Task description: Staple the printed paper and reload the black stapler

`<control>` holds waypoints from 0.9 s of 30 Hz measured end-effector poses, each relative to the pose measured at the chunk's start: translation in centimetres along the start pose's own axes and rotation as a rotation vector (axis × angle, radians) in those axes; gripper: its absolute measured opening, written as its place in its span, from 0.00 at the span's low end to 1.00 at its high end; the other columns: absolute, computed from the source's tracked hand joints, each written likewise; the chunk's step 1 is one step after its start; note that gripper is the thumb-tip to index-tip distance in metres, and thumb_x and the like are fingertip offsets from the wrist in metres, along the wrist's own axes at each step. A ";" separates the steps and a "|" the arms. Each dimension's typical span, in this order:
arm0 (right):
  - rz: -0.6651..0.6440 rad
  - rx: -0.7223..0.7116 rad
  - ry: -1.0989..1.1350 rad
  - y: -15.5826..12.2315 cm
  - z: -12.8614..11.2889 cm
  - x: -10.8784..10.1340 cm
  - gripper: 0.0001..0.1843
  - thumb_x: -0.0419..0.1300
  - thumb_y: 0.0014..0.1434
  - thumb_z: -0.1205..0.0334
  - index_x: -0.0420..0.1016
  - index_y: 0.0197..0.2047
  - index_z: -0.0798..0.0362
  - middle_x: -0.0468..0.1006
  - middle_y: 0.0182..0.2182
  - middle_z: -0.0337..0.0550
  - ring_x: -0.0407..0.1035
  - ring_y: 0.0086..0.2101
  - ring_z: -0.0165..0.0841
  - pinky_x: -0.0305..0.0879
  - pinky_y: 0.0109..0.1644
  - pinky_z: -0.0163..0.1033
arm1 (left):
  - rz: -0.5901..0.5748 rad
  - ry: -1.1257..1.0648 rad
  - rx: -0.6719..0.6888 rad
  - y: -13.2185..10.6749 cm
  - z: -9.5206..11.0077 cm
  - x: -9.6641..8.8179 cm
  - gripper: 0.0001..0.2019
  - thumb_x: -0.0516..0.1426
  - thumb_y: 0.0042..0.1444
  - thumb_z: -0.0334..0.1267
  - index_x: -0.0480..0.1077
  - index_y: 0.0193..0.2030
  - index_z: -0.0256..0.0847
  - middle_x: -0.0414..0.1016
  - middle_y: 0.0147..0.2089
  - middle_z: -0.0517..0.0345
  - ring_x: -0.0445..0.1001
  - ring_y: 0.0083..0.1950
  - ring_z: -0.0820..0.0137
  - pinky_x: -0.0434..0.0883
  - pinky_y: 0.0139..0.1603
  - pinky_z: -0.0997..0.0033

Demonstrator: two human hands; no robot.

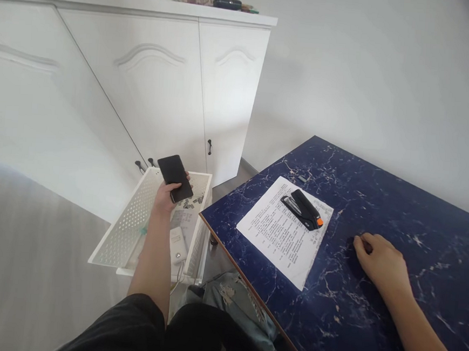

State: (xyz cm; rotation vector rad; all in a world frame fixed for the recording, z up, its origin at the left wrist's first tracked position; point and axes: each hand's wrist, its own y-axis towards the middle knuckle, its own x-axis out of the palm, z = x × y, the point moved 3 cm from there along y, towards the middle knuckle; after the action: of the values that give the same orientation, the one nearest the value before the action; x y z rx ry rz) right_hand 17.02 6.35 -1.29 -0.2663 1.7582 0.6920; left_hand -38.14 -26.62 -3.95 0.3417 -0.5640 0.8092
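— What sort of place is this?
— A room at home, used as a small office. White cupboards (160, 83) with curved door panels rise beyond the left fingers (189, 179).
— And near the right fingers (362, 242)?
— Just left of them, a printed sheet (278, 236) and a stapler (303, 209) lie on a marble-patterned table (399, 199).

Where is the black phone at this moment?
In the head view, the black phone is held in the left hand, above the white perforated tray, to the left of the dark blue table.

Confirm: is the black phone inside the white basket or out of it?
Out: the left hand grips the phone by its lower end, raised over the basket.
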 end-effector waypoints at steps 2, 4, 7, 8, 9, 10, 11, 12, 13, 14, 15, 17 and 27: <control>-0.005 0.001 0.006 0.0 0.0 0.0 0.19 0.48 0.64 0.46 0.59 0.26 0.47 0.67 0.26 0.41 0.65 0.30 0.39 0.57 0.34 0.41 | -0.058 0.012 -0.033 -0.4 0.6 1.8 0.25 0.63 0.49 0.26 0.75 0.57 0.34 0.78 0.58 0.39 0.79 0.56 0.51 0.81 0.51 0.51; -0.017 0.009 0.014 0.0 -0.1 -0.1 0.19 0.48 0.64 0.45 0.60 0.26 0.47 0.67 0.26 0.41 0.66 0.30 0.39 0.57 0.34 0.41 | -0.110 0.021 -0.065 -0.7 1.1 3.6 0.26 0.63 0.51 0.28 0.74 0.59 0.35 0.78 0.59 0.37 0.78 0.58 0.49 0.80 0.52 0.48; -0.022 0.022 0.023 0.0 -0.3 -0.2 0.19 0.48 0.64 0.45 0.60 0.26 0.47 0.67 0.26 0.41 0.66 0.30 0.39 0.58 0.34 0.41 | -0.169 0.037 -0.106 -1.2 1.4 5.8 0.28 0.63 0.52 0.30 0.72 0.62 0.35 0.77 0.61 0.36 0.78 0.59 0.46 0.80 0.53 0.44; -0.021 0.023 0.025 0.0 -0.3 -0.2 0.19 0.48 0.63 0.45 0.59 0.26 0.47 0.67 0.26 0.42 0.66 0.29 0.40 0.58 0.34 0.41 | -0.185 0.044 -0.119 -1.3 1.4 6.4 0.29 0.63 0.52 0.31 0.72 0.63 0.34 0.77 0.60 0.36 0.78 0.59 0.46 0.80 0.53 0.44; -0.021 0.023 0.025 0.0 -0.3 -0.2 0.19 0.48 0.63 0.45 0.59 0.26 0.47 0.67 0.26 0.42 0.67 0.29 0.40 0.58 0.34 0.42 | -0.201 0.050 -0.132 -1.5 1.3 6.9 0.29 0.63 0.52 0.31 0.71 0.63 0.34 0.77 0.60 0.35 0.78 0.58 0.46 0.80 0.52 0.44; -0.023 0.023 0.024 0.1 -0.3 -0.2 0.19 0.48 0.63 0.45 0.59 0.26 0.46 0.67 0.26 0.42 0.67 0.29 0.40 0.58 0.34 0.42 | -0.217 0.058 -0.145 -1.6 1.1 7.3 0.30 0.63 0.51 0.31 0.71 0.63 0.34 0.77 0.60 0.35 0.79 0.58 0.45 0.80 0.52 0.44; -0.028 0.023 0.023 0.1 -0.2 -0.1 0.19 0.47 0.63 0.45 0.59 0.26 0.46 0.68 0.26 0.42 0.67 0.30 0.40 0.58 0.34 0.42 | -0.231 0.066 -0.156 -1.7 1.0 7.6 0.30 0.63 0.51 0.30 0.71 0.63 0.33 0.78 0.59 0.35 0.79 0.57 0.45 0.81 0.52 0.44; -0.033 0.026 0.022 0.1 -0.2 0.0 0.19 0.47 0.63 0.44 0.60 0.26 0.46 0.68 0.27 0.42 0.67 0.30 0.41 0.58 0.34 0.42 | -0.245 0.074 -0.166 -1.8 0.8 7.9 0.30 0.63 0.51 0.30 0.71 0.63 0.33 0.78 0.59 0.35 0.79 0.57 0.45 0.81 0.51 0.45; -0.037 0.029 0.021 0.1 -0.1 0.0 0.19 0.47 0.63 0.44 0.60 0.27 0.46 0.68 0.27 0.42 0.67 0.30 0.41 0.58 0.34 0.42 | -0.260 0.079 -0.174 -1.9 0.6 8.0 0.31 0.63 0.51 0.29 0.70 0.64 0.34 0.78 0.59 0.36 0.79 0.57 0.45 0.81 0.51 0.45; -0.039 0.034 0.023 0.1 -0.1 0.0 0.19 0.47 0.63 0.44 0.60 0.27 0.46 0.68 0.27 0.42 0.67 0.30 0.41 0.58 0.34 0.42 | -0.274 0.080 -0.182 -2.0 0.3 8.1 0.32 0.63 0.51 0.28 0.69 0.65 0.35 0.78 0.59 0.36 0.79 0.57 0.45 0.81 0.51 0.45; -0.040 0.036 0.026 0.1 0.0 0.0 0.19 0.47 0.63 0.44 0.60 0.27 0.46 0.68 0.27 0.42 0.68 0.30 0.41 0.59 0.34 0.43 | -0.287 0.078 -0.189 -2.1 0.1 8.1 0.32 0.63 0.51 0.28 0.69 0.66 0.36 0.78 0.59 0.36 0.79 0.57 0.45 0.81 0.51 0.44; -0.038 0.038 0.034 0.2 -0.1 0.0 0.19 0.47 0.62 0.44 0.60 0.27 0.46 0.68 0.27 0.42 0.67 0.30 0.41 0.59 0.34 0.43 | -0.304 0.067 -0.199 -2.1 -0.2 8.1 0.34 0.63 0.51 0.27 0.67 0.67 0.37 0.78 0.59 0.37 0.79 0.57 0.46 0.80 0.52 0.44; -0.043 0.047 0.025 0.2 -0.5 -0.3 0.18 0.47 0.62 0.43 0.60 0.27 0.45 0.69 0.27 0.42 0.68 0.31 0.43 0.60 0.35 0.44 | -0.293 0.083 -0.264 -1.9 -1.0 7.7 0.37 0.65 0.49 0.27 0.66 0.69 0.36 0.79 0.57 0.36 0.78 0.58 0.41 0.80 0.50 0.44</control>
State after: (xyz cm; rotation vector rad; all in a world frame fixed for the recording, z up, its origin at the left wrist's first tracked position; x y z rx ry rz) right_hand 16.62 6.22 -0.87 -0.2804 1.7850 0.6180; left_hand -32.12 -22.86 -0.35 0.1419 -0.5214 0.4573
